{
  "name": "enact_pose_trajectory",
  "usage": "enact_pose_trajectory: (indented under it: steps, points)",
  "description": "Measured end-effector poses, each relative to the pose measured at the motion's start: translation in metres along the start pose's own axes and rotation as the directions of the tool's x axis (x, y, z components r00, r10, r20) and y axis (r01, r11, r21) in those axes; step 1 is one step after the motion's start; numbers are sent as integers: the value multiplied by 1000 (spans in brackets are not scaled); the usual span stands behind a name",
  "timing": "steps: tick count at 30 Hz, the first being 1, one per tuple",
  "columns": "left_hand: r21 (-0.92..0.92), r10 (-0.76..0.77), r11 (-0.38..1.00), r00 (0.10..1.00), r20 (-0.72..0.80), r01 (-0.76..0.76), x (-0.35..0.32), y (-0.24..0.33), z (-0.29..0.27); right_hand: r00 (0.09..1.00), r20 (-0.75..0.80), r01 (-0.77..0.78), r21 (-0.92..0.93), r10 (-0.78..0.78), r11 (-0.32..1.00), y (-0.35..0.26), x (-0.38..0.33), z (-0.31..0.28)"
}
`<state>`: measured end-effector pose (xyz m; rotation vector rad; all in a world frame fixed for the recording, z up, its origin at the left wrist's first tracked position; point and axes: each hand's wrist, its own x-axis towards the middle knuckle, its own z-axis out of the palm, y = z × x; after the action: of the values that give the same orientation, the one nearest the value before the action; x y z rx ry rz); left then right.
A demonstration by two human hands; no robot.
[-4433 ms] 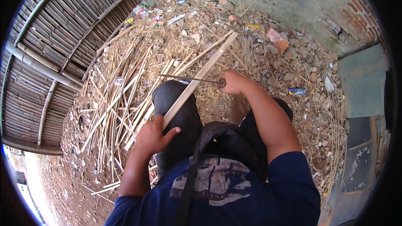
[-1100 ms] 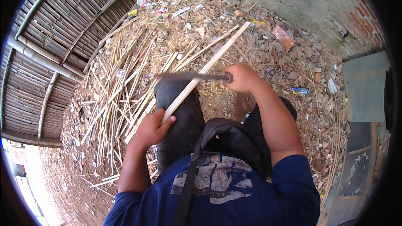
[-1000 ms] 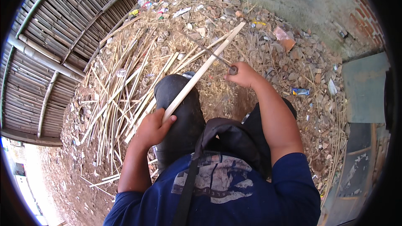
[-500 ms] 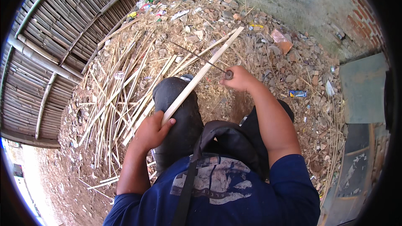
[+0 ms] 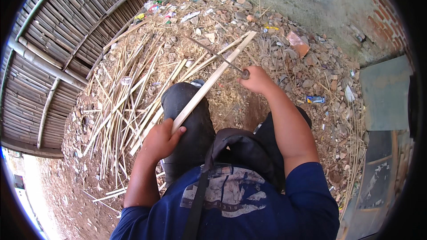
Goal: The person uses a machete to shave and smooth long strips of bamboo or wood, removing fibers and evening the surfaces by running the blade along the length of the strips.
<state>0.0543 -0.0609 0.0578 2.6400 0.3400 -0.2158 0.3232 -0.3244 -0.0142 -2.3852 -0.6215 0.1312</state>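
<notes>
My left hand [image 5: 161, 140] grips the near end of a long, pale bamboo strip [image 5: 202, 94], thumb along its edge. The strip slants away to the right over my left knee [image 5: 180, 99]. In my right hand [image 5: 258, 81], closed round the handle, is a long, thin-bladed knife [image 5: 209, 51]. Its blade crosses the strip toward the far end, pointing far and left. Whether the edge bites into the strip or only rests on it, I cannot tell.
Many split bamboo strips [image 5: 119, 102] lie heaped on the ground at left. Stones, litter and a blue packet [image 5: 316, 99] are scattered about. A bamboo-slat wall [image 5: 53, 31] stands at left, a brick and plaster wall [image 5: 311, 4] at the back, and a grey panel [image 5: 386, 93] at right.
My right hand has moved slightly away and to the right, and the knife with it, its tip swinging farther off. The strip's far end has dipped a little; my left hand stays put.
</notes>
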Motion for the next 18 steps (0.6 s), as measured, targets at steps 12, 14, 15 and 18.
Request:
enact_pose_trajectory:
  steps: [12,14,15,18]
  points:
    - [-76,17,997,998,53,-13,4,-6,-2,972,236,-15,45,4,999,4,0,-13]
    - [-31,8,999,1000,22,-7,3,-4,-1,994,100,-51,21,49,998,18,6,-11]
    - [-45,11,999,1000,20,-10,2,-6,0,998,64,-24,7,24,1000,15,4,-12]
    - [-85,15,996,1000,26,-12,1,-11,-1,992,129,-19,3,18,1000,-8,-5,-21]
